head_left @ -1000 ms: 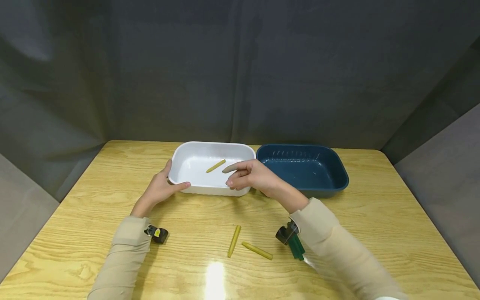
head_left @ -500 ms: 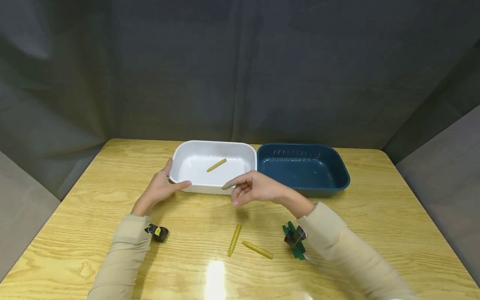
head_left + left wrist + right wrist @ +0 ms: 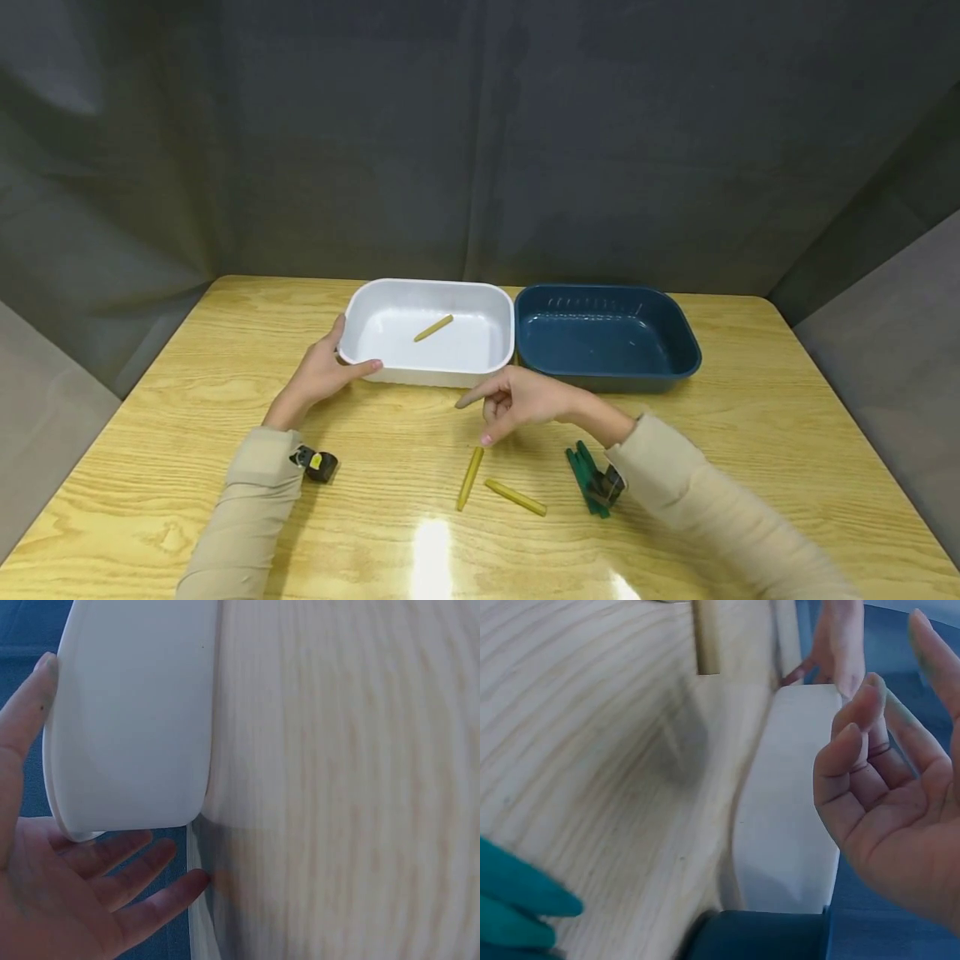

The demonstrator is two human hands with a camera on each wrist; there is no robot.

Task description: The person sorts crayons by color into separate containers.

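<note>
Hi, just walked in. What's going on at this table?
A person sits at a wooden table. Their left hand grips the corner of a white tub that holds one yellow stick. Their empty right hand reaches down toward two more yellow sticks lying on the table. A blue tub beside the white one has nothing in it, and green sticks lie near the right wrist.

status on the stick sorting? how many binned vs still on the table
Done: one yellow stick lies in the white bin. The blue bin looks empty.
In hand: nothing is held. The left hand holds the white bin's corner; the right hand hovers empty over the upper end of a yellow stick on the table.
Left: that stick, a second yellow stick beside it, and the green sticks by the right wrist.
</note>
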